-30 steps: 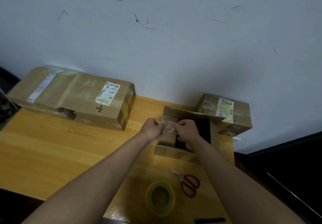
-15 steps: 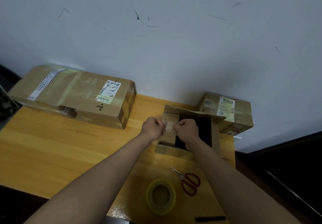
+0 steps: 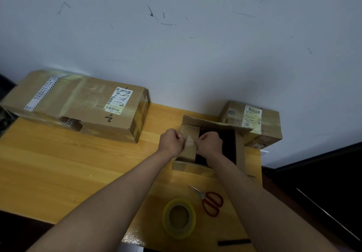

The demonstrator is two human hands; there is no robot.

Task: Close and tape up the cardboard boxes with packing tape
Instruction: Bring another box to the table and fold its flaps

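A small open brown cardboard box (image 3: pixel 207 150) stands on the yellow wooden table (image 3: pixel 58 173), toward the 3 o'clock side of the tabletop, with its far flap raised and its dark inside showing. Above its left flap, both hands meet: the left hand (image 3: pixel 171 142) and the right hand (image 3: pixel 209 143) have their fingers curled tight, each pinching an end of a short strip of clear packing tape (image 3: pixel 189 141) stretched between them. The strip hangs just over the flap; whether it touches the cardboard cannot be told.

At 6 o'clock from the box, near the table's front edge, lies a yellowish roll of clear packing tape (image 3: pixel 179 218), flat on its side. Just beside it, at its 2 o'clock, rest red-handled scissors (image 3: pixel 209 200). A long taped brown cardboard box (image 3: pixel 78 104) with a white label sits at 10 o'clock against the scuffed white wall (image 3: pixel 176 46). A smaller taped, labelled cardboard box (image 3: pixel 254 122) sits at 1 o'clock from the open one, touching it.
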